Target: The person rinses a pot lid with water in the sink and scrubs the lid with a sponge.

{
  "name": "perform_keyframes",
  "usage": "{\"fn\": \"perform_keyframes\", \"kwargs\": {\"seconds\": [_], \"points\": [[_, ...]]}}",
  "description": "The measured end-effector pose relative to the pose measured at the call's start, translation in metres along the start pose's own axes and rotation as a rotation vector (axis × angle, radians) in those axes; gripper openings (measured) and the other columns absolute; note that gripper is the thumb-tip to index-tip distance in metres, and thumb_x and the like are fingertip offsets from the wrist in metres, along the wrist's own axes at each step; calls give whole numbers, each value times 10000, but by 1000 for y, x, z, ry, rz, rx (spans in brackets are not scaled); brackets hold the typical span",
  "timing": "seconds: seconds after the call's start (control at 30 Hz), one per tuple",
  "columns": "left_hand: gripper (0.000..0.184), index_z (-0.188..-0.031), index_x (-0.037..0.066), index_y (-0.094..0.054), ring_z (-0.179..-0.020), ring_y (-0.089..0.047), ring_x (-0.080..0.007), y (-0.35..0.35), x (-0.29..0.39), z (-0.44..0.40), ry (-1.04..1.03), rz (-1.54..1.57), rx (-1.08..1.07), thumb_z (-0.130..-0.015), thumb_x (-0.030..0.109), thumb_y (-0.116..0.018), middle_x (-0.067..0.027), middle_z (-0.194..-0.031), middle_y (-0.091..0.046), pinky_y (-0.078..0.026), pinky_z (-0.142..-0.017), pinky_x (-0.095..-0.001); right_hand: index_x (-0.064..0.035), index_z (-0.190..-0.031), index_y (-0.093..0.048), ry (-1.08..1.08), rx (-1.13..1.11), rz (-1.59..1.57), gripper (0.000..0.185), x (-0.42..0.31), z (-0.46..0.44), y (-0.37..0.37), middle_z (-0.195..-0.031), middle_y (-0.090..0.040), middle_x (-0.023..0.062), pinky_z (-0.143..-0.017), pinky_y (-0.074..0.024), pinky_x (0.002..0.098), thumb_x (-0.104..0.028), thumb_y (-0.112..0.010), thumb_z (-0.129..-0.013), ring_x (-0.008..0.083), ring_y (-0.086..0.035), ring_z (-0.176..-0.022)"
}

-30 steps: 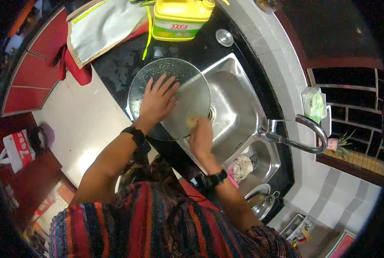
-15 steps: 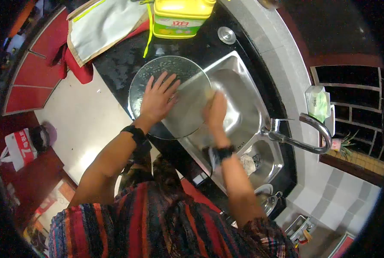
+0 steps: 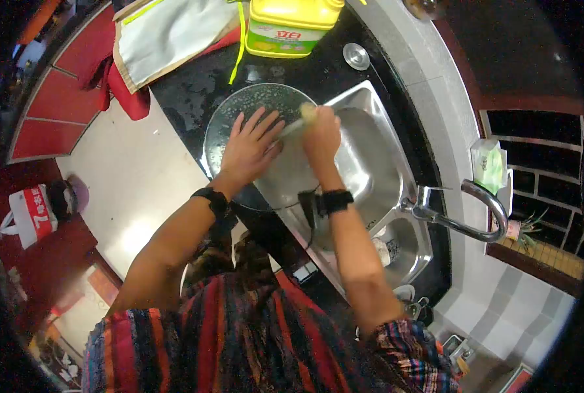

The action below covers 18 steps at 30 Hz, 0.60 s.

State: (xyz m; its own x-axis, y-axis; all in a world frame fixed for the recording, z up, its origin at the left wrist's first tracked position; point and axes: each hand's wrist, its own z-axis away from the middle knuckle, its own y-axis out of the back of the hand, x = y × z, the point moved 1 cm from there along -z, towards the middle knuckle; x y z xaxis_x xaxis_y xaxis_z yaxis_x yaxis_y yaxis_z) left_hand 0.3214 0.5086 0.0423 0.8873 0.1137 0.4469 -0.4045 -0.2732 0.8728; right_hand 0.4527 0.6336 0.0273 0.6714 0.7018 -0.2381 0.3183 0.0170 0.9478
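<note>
A round glass plate [image 3: 279, 177], wet with droplets, lies partly on the black counter and partly over the steel sink. My left hand [image 3: 249, 150] rests flat on it with the fingers spread. Near the plate's upper right edge, my right hand [image 3: 321, 137] is closed around a small yellowish sponge [image 3: 308, 112], most of which the fingers hide. The wrist below it wears a black band.
The steel sink [image 3: 367, 150] has a curved faucet [image 3: 485, 209] on its right. A smaller basin holds a cloth [image 3: 385, 250]. Behind the plate stand a yellow jug [image 3: 289, 29] and a round metal strainer [image 3: 356, 56]. A white and tan cloth [image 3: 167, 42] hangs over the corner.
My right hand has moved from the plate's lower right edge up to its upper right edge, with the sponge. My left hand stays spread on the glass. The view has shifted slightly.
</note>
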Motion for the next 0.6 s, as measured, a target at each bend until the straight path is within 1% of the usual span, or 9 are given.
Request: {"fn": "perform_keyframes", "kwargs": {"seconds": [0.07, 0.13, 0.2, 0.23, 0.27, 0.33, 0.4, 0.43, 0.6], "points": [[480, -1357, 157, -526, -1406, -301, -257, -3, 0, 0, 2, -7, -22, -912, 333, -562, -39, -1463, -427, -186, -1153, -519, -81, -1013, -573, -82, 50, -17, 202, 0, -8, 11, -935, -579, 114, -710, -453, 433, -112, -563, -813, 335, -559, -902], [485, -1366, 157, -515, -1408, -298, -255, -5, -3, -3, 32, -9, -22, -917, 338, -554, -38, -1469, -419, -180, -1155, -520, -57, -1021, -596, 98, 158, 23, 265, -14, 49, 1, -1022, -612, 157, -820, -447, 466, -51, -570, -757, 363, -567, -959], [556, -1436, 140, -406, -1422, -274, -269, -7, -5, 1, 4, -36, -46, -924, 290, -560, -38, -1496, -386, -180, -1167, -503, -53, -1028, -596, 184, 84, -80, 272, -38, 64, 30, -1006, -614, 156, -810, -458, 454, -44, -577, -758, 363, -573, -940], [556, -1436, 140, -406, -1422, -274, -269, -7, -5, 4, 15, -32, -52, -924, 290, -560, -38, -1496, -386, -180, -1167, -503, -50, -1036, -596, 240, 17, -181, 278, -46, 68, 39, -989, -615, 155, -800, -469, 441, -37, -584, -758, 363, -579, -922], [561, -1436, 113, -395, -1420, -279, -269, -7, -5, 4, 33, 9, -34, -926, 281, -557, -52, -1492, -390, -178, -1168, -501, -50, -1036, -596, 239, 14, -184, 278, -44, 59, 34, -989, -615, 155, -800, -469, 441, -37, -584, -758, 363, -579, -922], [566, -1435, 86, -385, -1418, -285, -269, -4, -3, -1, 46, 45, -12, -927, 273, -553, -67, -1488, -393, -177, -1169, -499, -59, -1010, -583, -58, 16, -60, 248, -25, 6, 17, -975, -618, 151, -787, -475, 459, -22, -583, -764, 371, -581, -917], [569, -1428, 53, -374, -1417, -289, -268, 2, -2, -1, 68, 61, -39, -925, 253, -552, -95, -1477, -399, -177, -1171, -492, -71, -926, -569, -51, 74, -70, 107, -2, -50, 5, -898, -614, 136, -695, -483, 488, -116, -593, -832, 370, -590, -845], [569, -1428, 53, -374, -1417, -289, -268, -2, -3, 2, 64, 56, -47, -925, 253, -552, -95, -1477, -399, -177, -1171, -492, -65, -920, -556, -56, 55, -94, 108, 3, -62, 6, -887, -616, 142, -676, -486, 502, -108, -595, -829, 375, -590, -847], [656, -1438, 40, -344, -1422, -280, -247, -8, -6, -1, 96, 16, -34, -880, 273, -598, -100, -1476, -391, -191, -1165, -476, -68, -960, -556, 92, 33, -162, 176, -10, 25, 29, -937, -593, 152, -708, -454, 512, -63, -593, -788, 376, -564, -887]]}}
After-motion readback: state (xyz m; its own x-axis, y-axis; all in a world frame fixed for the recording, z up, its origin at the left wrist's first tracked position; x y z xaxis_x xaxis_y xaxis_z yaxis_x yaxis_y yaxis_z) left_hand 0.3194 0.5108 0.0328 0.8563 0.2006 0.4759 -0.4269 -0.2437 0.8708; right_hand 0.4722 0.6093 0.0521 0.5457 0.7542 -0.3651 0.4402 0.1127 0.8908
